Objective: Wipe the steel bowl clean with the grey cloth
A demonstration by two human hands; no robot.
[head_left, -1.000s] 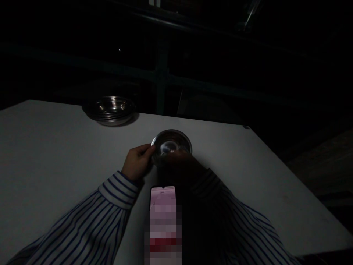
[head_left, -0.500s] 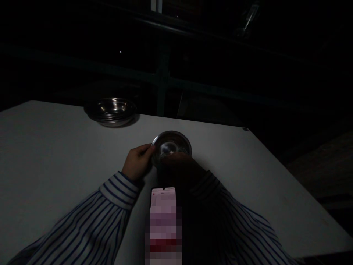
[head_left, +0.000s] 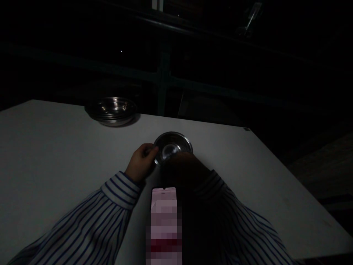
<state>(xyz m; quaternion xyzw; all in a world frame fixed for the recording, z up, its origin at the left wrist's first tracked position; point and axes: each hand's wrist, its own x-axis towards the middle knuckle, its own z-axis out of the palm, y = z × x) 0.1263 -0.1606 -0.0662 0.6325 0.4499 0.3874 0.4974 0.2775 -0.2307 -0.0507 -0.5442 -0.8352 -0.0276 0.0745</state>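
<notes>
Very dim scene. Small steel bowl sits upright on the white surface, about mid-surface, just beyond the lit phone. Left hand is curled at the bowl's near-left rim, thumb and fingertips pinching or touching the edge; looks like a light grip on the rim, not a full wrap. Right hand is in deep shadow just in front of the bowl's near side; can't tell how open it is or whether it has hold of anything.

Handling, judged: thin stamped steel, so light, stiff, not fragile, but smooth and prob. slippery; rim is the natural hold, w/ a second hand steadying the opposite side.

Stack of larger steel bowls stands well apart at the far-left edge.

Writing: phone screen is pixelated, nothing readable; no brands or labels visible on the bowls.
</notes>
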